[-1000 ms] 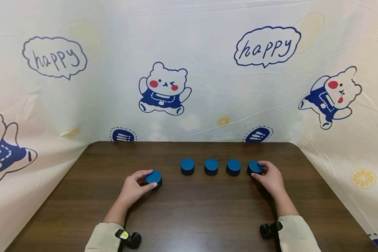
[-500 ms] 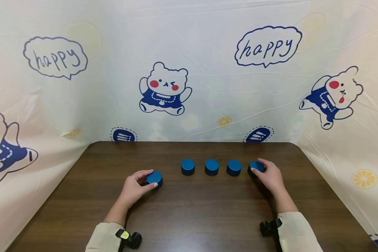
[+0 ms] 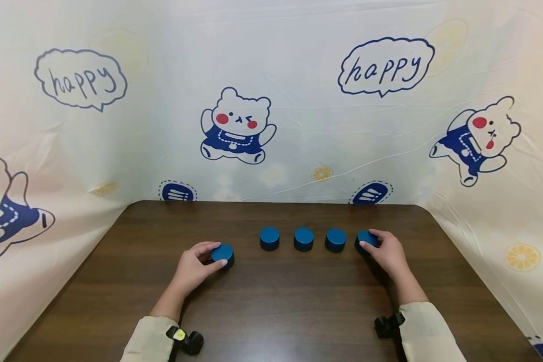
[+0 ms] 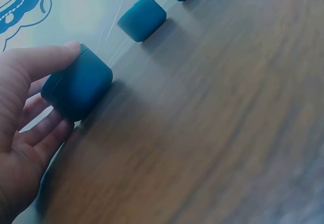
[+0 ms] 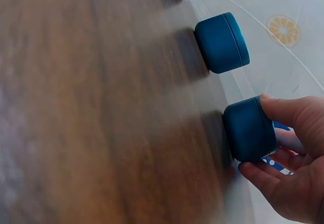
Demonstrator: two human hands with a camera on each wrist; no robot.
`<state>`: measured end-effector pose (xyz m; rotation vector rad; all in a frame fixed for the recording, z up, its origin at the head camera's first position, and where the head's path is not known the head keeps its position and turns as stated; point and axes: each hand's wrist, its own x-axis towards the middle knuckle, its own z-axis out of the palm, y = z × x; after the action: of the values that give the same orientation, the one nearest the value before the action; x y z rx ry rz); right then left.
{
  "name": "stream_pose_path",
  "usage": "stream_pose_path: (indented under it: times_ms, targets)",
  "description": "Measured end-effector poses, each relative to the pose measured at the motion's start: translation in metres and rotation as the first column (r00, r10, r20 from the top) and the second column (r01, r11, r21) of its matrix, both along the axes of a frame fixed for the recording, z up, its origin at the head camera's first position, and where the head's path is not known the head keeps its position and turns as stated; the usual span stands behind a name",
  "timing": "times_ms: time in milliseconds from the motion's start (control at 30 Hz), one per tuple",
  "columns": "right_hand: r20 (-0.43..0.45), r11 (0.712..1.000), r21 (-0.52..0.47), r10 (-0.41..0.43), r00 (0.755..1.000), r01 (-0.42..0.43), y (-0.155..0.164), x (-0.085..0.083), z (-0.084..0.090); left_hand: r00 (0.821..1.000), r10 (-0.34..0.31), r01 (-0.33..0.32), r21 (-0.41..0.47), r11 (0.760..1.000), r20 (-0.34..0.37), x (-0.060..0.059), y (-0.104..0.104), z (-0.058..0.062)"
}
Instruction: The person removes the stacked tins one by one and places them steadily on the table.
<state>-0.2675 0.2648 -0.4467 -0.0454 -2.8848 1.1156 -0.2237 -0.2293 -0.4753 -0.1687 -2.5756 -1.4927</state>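
Note:
Each hand has a small round blue tin with a seam below its flat top. At the left, my left hand [image 3: 194, 266] holds one blue tin [image 3: 222, 255] between thumb and fingers, apart from the others. In the left wrist view the thumb lies along the upper edge of that tin [image 4: 78, 84], fingers behind it. My right hand [image 3: 388, 254] grips the rightmost tin [image 3: 364, 241], thumb at the rim of its top. Seen from the right wrist, its fingers curl around the far side of this tin [image 5: 250, 130], which stands right at the table surface.
Three more blue tins, a left one [image 3: 269, 239], a middle one [image 3: 303, 239] and a right one [image 3: 335, 240], stand spaced in a row between the hands on the brown wooden table [image 3: 271, 301]. A printed cloth [image 3: 298, 125] hangs behind the table.
My right thumb has shifted from the near side of the rightmost tin up to its top rim, and the hand has risen slightly. The left hand and the tins stay in place.

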Motion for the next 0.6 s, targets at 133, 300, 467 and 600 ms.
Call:
stream_pose_path:
  times_ms: [133,300,467,600]
  targets:
    - [0.003,1.0,0.004,0.001,1.0,-0.001,-0.001,-0.002,0.001,1.0,-0.004,0.004,0.003,1.0,-0.019,-0.002,0.001,0.003]
    - [0.03,1.0,-0.007,-0.006,1.0,0.006,-0.004,-0.003,0.002,1.0,0.011,-0.011,-0.01,1.0,-0.023,-0.002,0.002,0.007]
    - [0.037,1.0,-0.009,-0.019,0.999,0.019,-0.005,-0.002,0.004,0.999,0.023,-0.024,-0.014,1.0,-0.026,-0.003,0.005,0.01]
    - [0.039,1.0,-0.008,-0.021,0.999,0.022,-0.002,0.0,0.004,1.0,0.019,-0.019,0.01,1.0,-0.016,-0.004,0.011,0.008]
